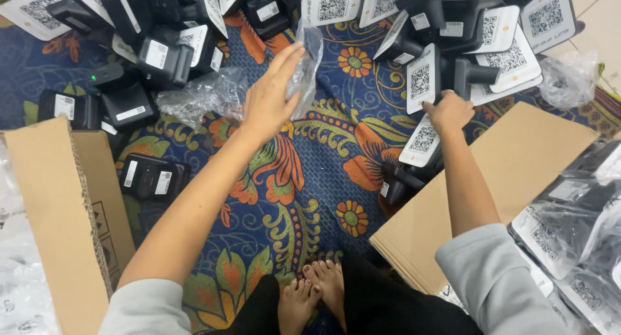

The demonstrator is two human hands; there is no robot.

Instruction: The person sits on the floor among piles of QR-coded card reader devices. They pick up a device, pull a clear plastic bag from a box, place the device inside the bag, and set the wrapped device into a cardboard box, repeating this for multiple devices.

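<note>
Centrally, left hand [268,99] reaches forward over the rug [310,179], fingers loosely curled on a clear plastic bag [305,63], pinched between thumb and fingertips. Bag hangs upright, just above the rug, near the front edge of the device pile [401,24].

Right hand [448,110] closed on a black device [427,82] with a white square code card on its face; fist sits at the card's lower edge. Device stands among others of the same kind, touching its neighbours.

Second crumpled bag [204,95] lies on the rug just left of the left hand. A third bag [569,76] lies at the far right, by the tile floor [598,5].

Open room: a patch of bare rug, blue with orange flowers, runs between the two forearms down to the bare feet [317,293]. Elsewhere crowded.

Edges: cardboard box [58,218] at left, its corrugated flap upright beside the left arm. Flat cardboard [517,160] at right, under the right forearm, one corner over the rug.

Packages: bagged devices [569,225] stacked at lower right, white cards showing through the film. One lone black device [154,178] lies flat by the left box, two small white labels on it. Pile across the top: black bodies, white cards, white rectangular stickers.
</note>
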